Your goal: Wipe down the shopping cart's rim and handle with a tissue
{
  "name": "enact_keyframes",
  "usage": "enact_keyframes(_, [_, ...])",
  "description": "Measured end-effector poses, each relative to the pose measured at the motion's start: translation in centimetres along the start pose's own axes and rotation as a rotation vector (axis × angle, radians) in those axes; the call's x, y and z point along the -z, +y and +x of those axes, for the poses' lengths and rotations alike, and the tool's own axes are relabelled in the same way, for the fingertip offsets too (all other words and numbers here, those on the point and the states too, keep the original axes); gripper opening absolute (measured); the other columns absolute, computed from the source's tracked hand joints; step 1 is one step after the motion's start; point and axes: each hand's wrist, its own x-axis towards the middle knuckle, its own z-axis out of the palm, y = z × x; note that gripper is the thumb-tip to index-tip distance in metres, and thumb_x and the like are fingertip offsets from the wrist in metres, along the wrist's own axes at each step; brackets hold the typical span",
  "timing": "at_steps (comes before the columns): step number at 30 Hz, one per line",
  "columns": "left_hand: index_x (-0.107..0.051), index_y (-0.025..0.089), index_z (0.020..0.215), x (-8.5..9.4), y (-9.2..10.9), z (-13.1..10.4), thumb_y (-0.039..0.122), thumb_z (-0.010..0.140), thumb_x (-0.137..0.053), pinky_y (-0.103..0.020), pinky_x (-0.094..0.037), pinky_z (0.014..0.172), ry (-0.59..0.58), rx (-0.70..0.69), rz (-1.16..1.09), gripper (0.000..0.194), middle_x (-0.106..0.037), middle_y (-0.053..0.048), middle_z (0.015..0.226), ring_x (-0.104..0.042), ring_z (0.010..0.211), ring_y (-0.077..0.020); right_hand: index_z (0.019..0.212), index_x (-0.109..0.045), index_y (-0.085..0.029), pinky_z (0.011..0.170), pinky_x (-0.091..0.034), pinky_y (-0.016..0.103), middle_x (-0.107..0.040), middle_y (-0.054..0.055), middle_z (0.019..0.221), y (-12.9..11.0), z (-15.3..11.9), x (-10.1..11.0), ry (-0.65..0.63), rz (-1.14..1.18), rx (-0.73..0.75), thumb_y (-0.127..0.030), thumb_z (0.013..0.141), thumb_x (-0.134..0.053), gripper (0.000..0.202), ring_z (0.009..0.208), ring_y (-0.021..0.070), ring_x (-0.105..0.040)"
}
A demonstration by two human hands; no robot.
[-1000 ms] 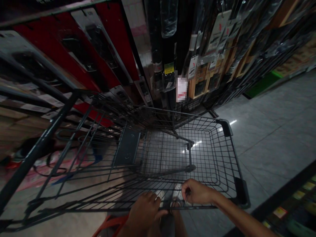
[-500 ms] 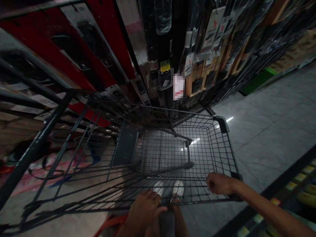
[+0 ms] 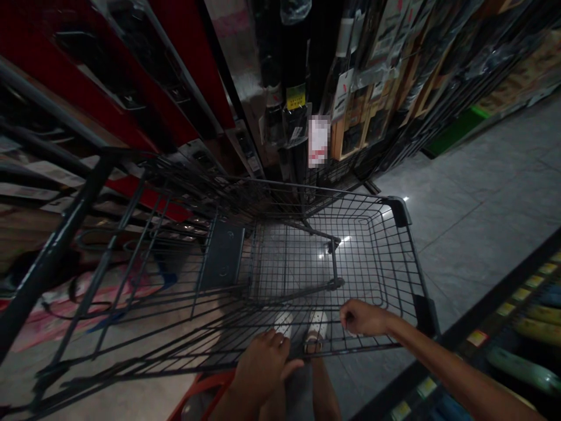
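Note:
A dark grey wire shopping cart (image 3: pixel 284 263) stands sideways in front of me, with bare mesh at its bottom. My left hand (image 3: pixel 264 363) lies over the near side rail of the cart, its fingers curled across the rail and its thumb sticking out to the right. Farther right, my right hand (image 3: pixel 363 317) is curled up at the near side of the cart, towards its front end. Whatever may be inside those bent fingers is hidden from view.
Racks of hanging packaged goods (image 3: pixel 302 111) line the far side. An orange-red basket (image 3: pixel 204 389) is beside my legs, below the cart's rail. White clogs (image 3: pixel 316 327) show through the mesh. A shelf edge with price labels (image 3: pixel 477 337) runs at lower right, beside grey floor (image 3: pixel 464 199).
My right hand has shifted left along the cart's near side. My left hand remains on the rail, and the view has moved slightly.

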Motion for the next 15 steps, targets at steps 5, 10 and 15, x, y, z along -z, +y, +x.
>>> enact_keyframes(5, [-0.066,0.029,0.097,1.5,0.0,0.8,0.041,0.097,-0.031,-0.035,-0.044,0.093,0.022,-0.006,-0.108,0.037,-0.07,-0.003,0.102,-0.058,0.104,-0.0202,0.085,-0.064,-0.013,0.071,-0.054,0.03,-0.066,0.0,0.084,-3.1,3.4,-2.3,-0.028,-0.003,0.126,-0.03,0.089,-0.063,0.017,0.076,0.0123,-0.063])
enact_keyframes(10, [-0.06,0.017,0.107,1.1,-1.1,5.4,0.04,0.094,-0.046,-0.043,-0.046,0.095,-0.059,0.021,-0.128,0.029,-0.064,-0.006,0.109,-0.058,0.107,-0.0195,0.095,-0.064,-0.014,0.077,-0.054,0.034,-0.067,0.003,0.097,-3.6,5.6,-3.6,-0.054,-0.047,0.147,-0.032,0.09,-0.061,0.019,0.086,0.015,-0.064])
enact_keyframes(15, [-0.057,0.017,0.114,-1.1,-3.0,9.4,0.041,0.089,-0.056,-0.043,-0.051,0.089,-0.233,0.025,-0.127,0.034,-0.06,-0.007,0.116,-0.059,0.103,-0.0198,0.104,-0.063,-0.015,0.081,-0.054,0.037,-0.065,0.004,0.105,-0.2,5.2,-1.8,-0.02,-0.099,0.026,-0.035,0.091,-0.059,0.024,0.091,0.017,-0.063])
